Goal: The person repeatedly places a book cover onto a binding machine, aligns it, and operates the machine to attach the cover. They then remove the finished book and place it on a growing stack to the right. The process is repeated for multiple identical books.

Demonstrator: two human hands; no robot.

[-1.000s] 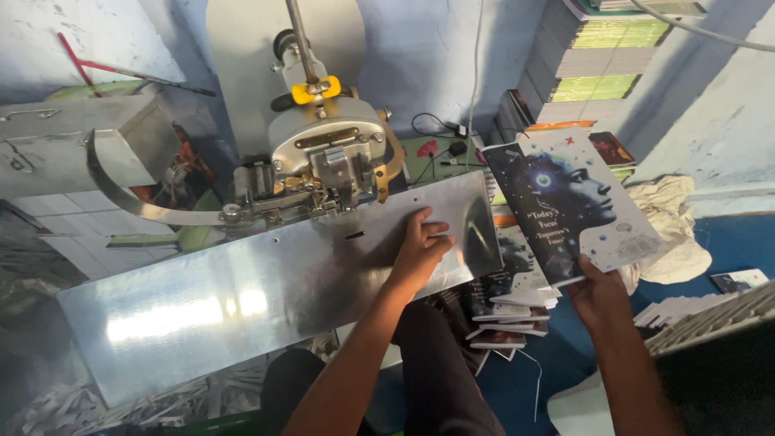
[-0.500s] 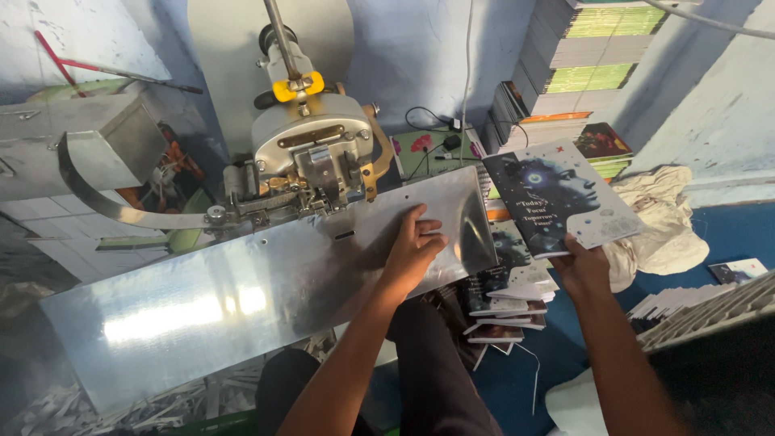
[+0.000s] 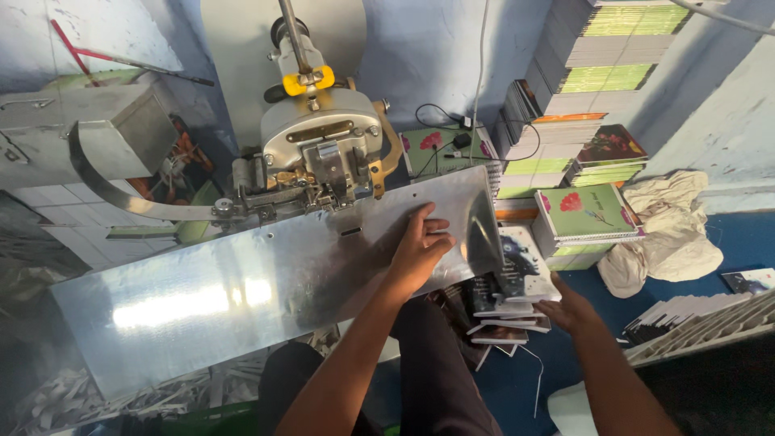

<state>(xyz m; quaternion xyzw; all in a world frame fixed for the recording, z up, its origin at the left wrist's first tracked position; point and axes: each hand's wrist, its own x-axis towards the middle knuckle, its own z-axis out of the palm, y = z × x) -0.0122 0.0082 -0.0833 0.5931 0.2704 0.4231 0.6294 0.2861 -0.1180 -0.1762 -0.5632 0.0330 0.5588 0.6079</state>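
Note:
My left hand [image 3: 420, 252] lies flat, fingers spread, on the right part of a shiny metal plate [image 3: 202, 299] that slopes out from a grey stitching machine [image 3: 323, 153]. It holds nothing. My right hand [image 3: 569, 311] is low at the right, below the plate's edge. Its thumb rests on a dark-covered booklet [image 3: 521, 270] with a face on it. That booklet lies on top of a small pile of booklets [image 3: 504, 323] on the blue floor.
Tall stacks of notebooks [image 3: 597, 73] stand against the back wall, with a green flowered notebook [image 3: 585, 211] on a lower stack. A crumpled cloth [image 3: 670, 234] lies at right, more booklets [image 3: 694, 319] fan out beside it, and paper scraps [image 3: 73, 400] lie bottom left.
My right hand has brought the dark-covered booklet down from the air at right onto the pile below the plate. My left hand has stayed on the plate.

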